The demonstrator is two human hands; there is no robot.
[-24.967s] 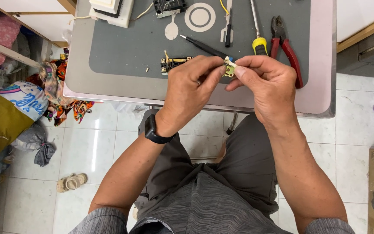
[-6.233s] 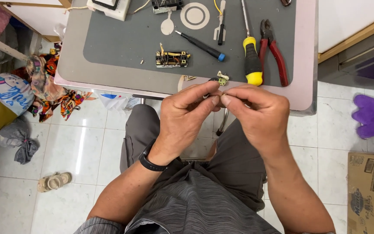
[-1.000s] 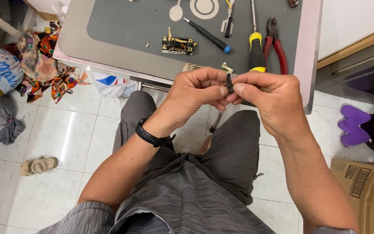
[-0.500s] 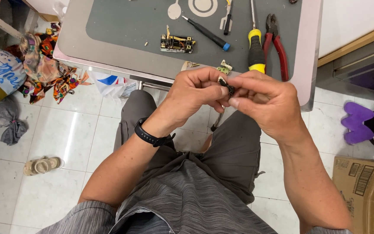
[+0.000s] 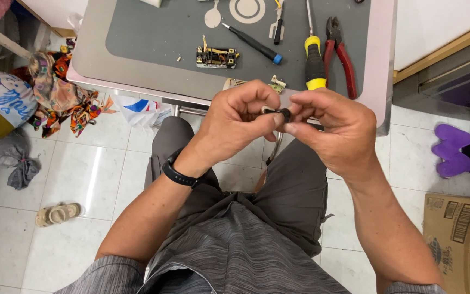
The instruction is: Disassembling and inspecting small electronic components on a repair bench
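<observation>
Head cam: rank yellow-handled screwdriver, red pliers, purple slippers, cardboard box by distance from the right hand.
From the right hand:
1. Yellow-handled screwdriver, on the table just above the hand.
2. Red pliers, on the table beside the screwdriver, slightly farther.
3. Purple slippers, on the floor to the right.
4. Cardboard box, lower right corner.

Open room on grey mat [image 5: 153, 32] at left. Yellow screwdriver [image 5: 314, 61], red pliers [image 5: 339, 51], switch part [image 5: 216, 56] block right side.

Small dark part [image 5: 282, 114] — mostly hidden between both hands' fingertips — shape too small to tell.
</observation>
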